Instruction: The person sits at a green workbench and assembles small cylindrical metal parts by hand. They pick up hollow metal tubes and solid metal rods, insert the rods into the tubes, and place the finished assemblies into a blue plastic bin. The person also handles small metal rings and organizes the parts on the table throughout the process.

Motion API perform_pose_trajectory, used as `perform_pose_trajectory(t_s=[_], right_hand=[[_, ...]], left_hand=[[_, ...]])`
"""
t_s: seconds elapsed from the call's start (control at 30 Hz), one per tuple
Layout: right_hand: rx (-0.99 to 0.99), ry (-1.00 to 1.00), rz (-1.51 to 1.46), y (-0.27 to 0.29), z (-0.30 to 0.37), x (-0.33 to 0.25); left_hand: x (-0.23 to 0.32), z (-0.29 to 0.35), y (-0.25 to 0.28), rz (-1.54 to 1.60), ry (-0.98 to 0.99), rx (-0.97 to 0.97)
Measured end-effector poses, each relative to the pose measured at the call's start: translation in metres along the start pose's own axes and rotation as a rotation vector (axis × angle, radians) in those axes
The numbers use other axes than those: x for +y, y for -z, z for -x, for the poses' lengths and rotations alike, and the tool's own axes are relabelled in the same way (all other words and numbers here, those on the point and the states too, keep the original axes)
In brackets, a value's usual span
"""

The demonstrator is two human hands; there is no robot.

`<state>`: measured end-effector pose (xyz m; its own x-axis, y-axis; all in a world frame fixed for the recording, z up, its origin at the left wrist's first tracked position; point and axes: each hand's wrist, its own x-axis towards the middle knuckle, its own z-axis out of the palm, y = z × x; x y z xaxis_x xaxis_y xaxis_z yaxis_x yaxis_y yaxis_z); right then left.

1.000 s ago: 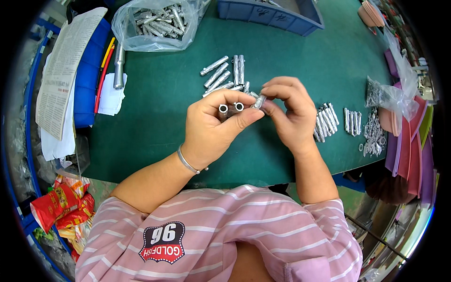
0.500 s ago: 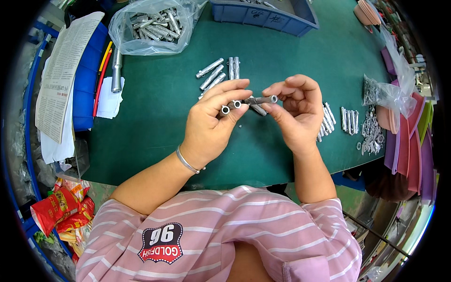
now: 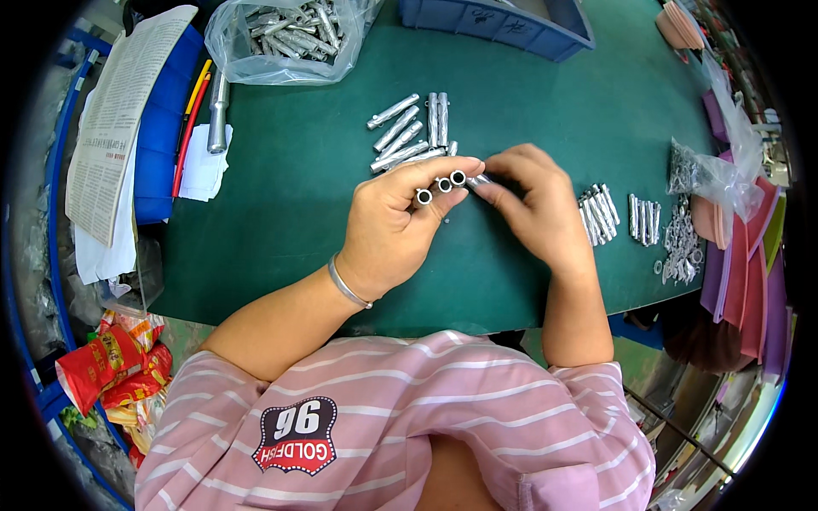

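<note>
My left hand point(image 3: 394, 213) is closed around three metal tubes point(image 3: 444, 184). Their round open ends point toward me, side by side between thumb and fingers. Close beside them, my right hand point(image 3: 537, 200) bends its thumb and fingers onto another metal tube point(image 3: 480, 180), of which only a short bit shows. Just beyond my left hand, several silvery tubes point(image 3: 397, 129) lie slanted on the green table, with two upright-lying tubes point(image 3: 438, 119) next to them.
A plastic bag of tubes point(image 3: 294, 38) and a blue bin point(image 3: 503, 27) stand at the back. Right of my hands lie tube bundles point(image 3: 599, 213), another tube row point(image 3: 644, 219) and small metal parts point(image 3: 682, 247). A blue box point(image 3: 158, 153) and pencils point(image 3: 191, 128) are at left.
The tube that my right hand held is now with the other two in my left hand. My right hand has turned inward, its fingers on another tube. The view has shifted slightly.
</note>
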<state>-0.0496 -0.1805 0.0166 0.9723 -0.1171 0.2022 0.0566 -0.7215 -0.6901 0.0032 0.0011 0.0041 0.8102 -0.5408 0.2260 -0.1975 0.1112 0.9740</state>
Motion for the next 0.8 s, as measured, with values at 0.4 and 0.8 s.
perform_pose_trajectory(t_s=[0.4,0.8], right_hand=[[-0.115,-0.236,-0.112,-0.0014,0.0015,-0.0095],[0.117,0.207,-0.332,-0.0077,0.0021,-0.0069]], left_hand=[[-0.0022,-0.0053,0.0067,0.614,0.337,0.183],[0.0052,-0.0039,0.0007,0.369,0.406,0.082]])
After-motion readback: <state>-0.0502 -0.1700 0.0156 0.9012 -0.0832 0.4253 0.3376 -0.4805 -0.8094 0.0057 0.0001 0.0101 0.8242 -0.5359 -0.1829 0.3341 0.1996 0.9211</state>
